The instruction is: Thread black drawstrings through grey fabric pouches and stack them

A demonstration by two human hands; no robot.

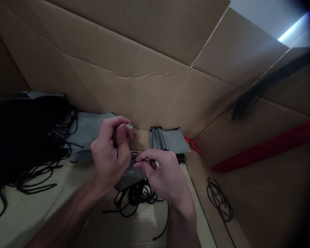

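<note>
In the middle, a small grey pouch hangs below my hands, partly hidden by them. My right hand is closed in a pinch at the pouch's upper edge; something dark, perhaps cord, shows between its fingers. My left hand is raised just left of the pouch, its fingers curled and thumb pressed in. A small pale tip sticks out by its index finger, too little to name. Loose black cords lie tangled on the surface under the pouch.
A big heap of black cords fills the left, beside flat grey pouches. Ahead stands a stack of grey pouches near a red-handled tool. Cardboard walls enclose the back and right. A coiled black cord lies at right.
</note>
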